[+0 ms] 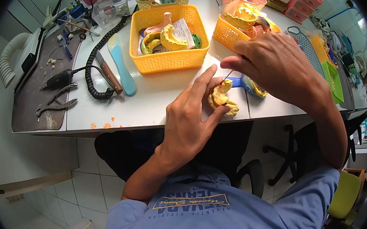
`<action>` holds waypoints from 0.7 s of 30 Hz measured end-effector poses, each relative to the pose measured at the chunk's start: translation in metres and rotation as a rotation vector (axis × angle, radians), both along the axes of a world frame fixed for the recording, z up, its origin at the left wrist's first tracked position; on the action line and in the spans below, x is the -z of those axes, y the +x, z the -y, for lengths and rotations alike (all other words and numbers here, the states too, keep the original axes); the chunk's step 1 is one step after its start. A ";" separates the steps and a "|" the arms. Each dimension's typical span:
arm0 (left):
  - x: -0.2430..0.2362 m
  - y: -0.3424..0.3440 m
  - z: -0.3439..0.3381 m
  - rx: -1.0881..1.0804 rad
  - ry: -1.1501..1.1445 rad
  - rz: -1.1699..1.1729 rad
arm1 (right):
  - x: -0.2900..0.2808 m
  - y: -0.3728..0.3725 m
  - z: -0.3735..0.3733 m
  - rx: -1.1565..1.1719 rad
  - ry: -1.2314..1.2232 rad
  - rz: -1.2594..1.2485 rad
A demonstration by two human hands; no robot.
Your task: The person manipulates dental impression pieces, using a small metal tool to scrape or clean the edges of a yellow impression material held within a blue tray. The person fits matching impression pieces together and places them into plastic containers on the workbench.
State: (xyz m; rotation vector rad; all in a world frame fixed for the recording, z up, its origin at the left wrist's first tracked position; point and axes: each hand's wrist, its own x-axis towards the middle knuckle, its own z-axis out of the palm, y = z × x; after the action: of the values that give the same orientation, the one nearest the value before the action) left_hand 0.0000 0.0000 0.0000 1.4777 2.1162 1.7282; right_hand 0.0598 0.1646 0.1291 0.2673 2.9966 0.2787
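Note:
My left hand (187,120) grips a small yellow horseshoe-shaped dental cast (221,94) between thumb and fingers, just above the table's front edge. Over it, my right hand (278,65) is closed round a thin metal instrument (228,74). Its tip points down at the far end of the cast; whether it touches cannot be made out. Most of the instrument is hidden inside the right hand. Just right of the cast, partly under the right hand, lies a blue dental impression tray (251,83) with yellowish material in it.
A yellow basket (170,62) of casts stands behind my hands, another yellow basket (228,33) to its right. On the left lie a blue spatula (123,71), a wooden-handled knife (108,73), a coiled cable (89,75), a black handpiece (58,79) and pliers (59,105). Orange crumbs (107,125) dot the front edge.

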 end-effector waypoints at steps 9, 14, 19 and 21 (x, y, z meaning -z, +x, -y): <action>-0.006 -0.001 0.003 0.010 -0.079 0.011 | 0.006 0.005 -0.012 -0.338 -0.266 -0.377; -0.002 -0.002 0.002 0.013 -0.039 0.031 | 0.009 0.009 -0.016 -0.335 -0.230 -0.280; -0.005 0.000 0.001 0.013 -0.058 0.025 | 0.010 0.009 -0.016 -0.315 -0.237 -0.371; -0.005 0.000 0.001 0.009 -0.060 0.016 | 0.007 0.009 -0.016 -0.228 -0.157 -0.251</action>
State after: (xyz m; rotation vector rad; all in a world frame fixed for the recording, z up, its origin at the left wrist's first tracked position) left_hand -0.0003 -0.0014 0.0048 1.4512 2.1307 1.6522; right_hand 0.0688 0.1806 0.1223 -0.0617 3.2774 0.0289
